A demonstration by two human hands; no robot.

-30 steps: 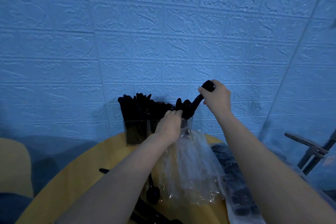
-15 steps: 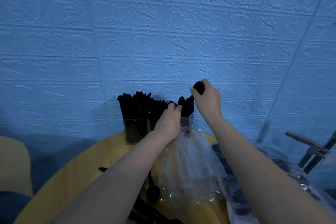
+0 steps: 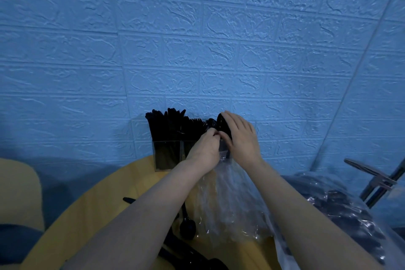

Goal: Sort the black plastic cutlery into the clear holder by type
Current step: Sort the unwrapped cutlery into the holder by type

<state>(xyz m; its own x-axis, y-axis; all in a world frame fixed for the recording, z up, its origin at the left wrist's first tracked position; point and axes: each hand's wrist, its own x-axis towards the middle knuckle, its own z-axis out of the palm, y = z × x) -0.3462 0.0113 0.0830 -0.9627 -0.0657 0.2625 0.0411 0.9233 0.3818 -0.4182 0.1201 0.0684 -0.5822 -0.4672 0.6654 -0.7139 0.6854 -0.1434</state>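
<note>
at the back of a round, smooth yellow surface point(image 3: 92, 210), right against a bumpy blue brick-pattern wall point(image 3: 197, 39): a clear holder point(image 3: 166, 155) with flat see-through walls and boxy compartments. packed upright in it, black plastic cutlery point(image 3: 173, 126), thin and shiny, dark handles below and tops poking above the rim. in the left compartment, flat narrow tops; in the next one, small pointed tips like forks; at the right end, round tops like spoons point(image 3: 211, 123), partly hidden by fingers. left hand point(image 3: 207, 149) at the holder's right end, fingers curled in a pinching grip on the black pieces there; exactly which piece, cannot tell. right hand point(image 3: 238, 138) just beside it and touching it, fingers mostly straight and spread, pressed flat against the round black tops at the right end, not clenched. in front of the holder, under both forearms, a crinkly clear plastic bag point(image 3: 225, 204), wrinkled and glossy, lying on the surface. left of the bag, a loose black spoon point(image 3: 187, 227) with a round bowl, lying flat, plus more black pieces point(image 3: 190, 256) at the near edge, shapes too dark to tell. far right, another wrinkled clear bag point(image 3: 341, 215) with more black cutlery inside, blurred. beyond it, shiny metal bars point(image 3: 377, 182). far left, a soft rounded yellow chair back point(image 3: 17, 190).
</note>
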